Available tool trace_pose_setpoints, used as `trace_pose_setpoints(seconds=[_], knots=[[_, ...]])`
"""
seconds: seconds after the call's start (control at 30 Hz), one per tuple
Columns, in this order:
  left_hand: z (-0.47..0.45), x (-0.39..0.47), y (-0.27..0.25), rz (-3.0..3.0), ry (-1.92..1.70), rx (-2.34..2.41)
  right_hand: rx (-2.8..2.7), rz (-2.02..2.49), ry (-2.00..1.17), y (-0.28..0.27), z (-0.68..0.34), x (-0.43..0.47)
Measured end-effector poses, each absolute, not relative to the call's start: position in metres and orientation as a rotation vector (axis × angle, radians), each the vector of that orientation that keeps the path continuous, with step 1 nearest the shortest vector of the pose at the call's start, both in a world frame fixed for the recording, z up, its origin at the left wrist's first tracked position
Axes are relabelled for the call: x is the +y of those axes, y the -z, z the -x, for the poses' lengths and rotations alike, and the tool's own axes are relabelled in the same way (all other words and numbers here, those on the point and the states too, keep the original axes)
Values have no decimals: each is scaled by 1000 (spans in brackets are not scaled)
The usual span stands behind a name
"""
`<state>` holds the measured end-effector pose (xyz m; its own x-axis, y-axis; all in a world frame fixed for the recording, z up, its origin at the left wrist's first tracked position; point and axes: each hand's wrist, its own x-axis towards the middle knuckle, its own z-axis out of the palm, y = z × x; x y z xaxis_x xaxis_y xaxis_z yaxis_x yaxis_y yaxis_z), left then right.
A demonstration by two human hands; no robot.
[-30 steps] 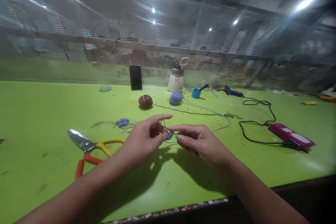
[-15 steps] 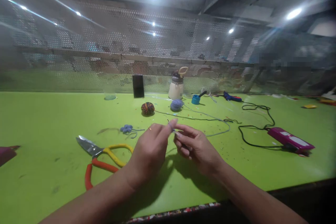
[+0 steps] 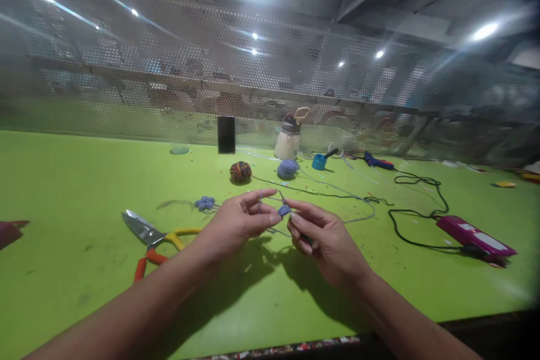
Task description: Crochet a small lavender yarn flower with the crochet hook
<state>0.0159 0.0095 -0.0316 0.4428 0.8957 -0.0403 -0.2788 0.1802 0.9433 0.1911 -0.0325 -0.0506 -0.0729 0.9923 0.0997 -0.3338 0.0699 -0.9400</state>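
Crochet piece (image 3: pixel 284 210), small, knobbly, periwinkle-blue

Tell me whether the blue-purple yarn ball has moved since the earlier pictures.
No. The blue-purple yarn ball keeps its place just in front of the bottle; only the camera's view has shifted.

The left hand (image 3: pixel 240 215) pinches a small blue yarn piece (image 3: pixel 284 210), with a strand of yarn (image 3: pixel 260 202) over its extended index finger. The right hand (image 3: pixel 327 233) holds a thin hook (image 3: pixel 282 196) at the piece. On the green table (image 3: pixel 76 191), scissors (image 3: pixel 145 230) lie beside the left forearm, near a blue yarn flower (image 3: pixel 205 203). Beyond sit a multicoloured yarn ball (image 3: pixel 240 172), a blue yarn ball (image 3: pixel 287 169) and a bottle (image 3: pixel 287 140). A purple box (image 3: pixel 475 235) with a black cord (image 3: pixel 399 229) lies at the right.
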Motion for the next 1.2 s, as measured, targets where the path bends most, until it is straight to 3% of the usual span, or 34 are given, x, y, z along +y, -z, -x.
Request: trace_pose_setpoints(seconds=[0.8, 1.2], knots=[[-12, 5, 25, -1217, -1014, 782, -1234, 839, -1355, 49, -202, -35], [-8, -5, 12, -1342, -1053, 844, -1535, 954, -1116, 47, -216, -36]])
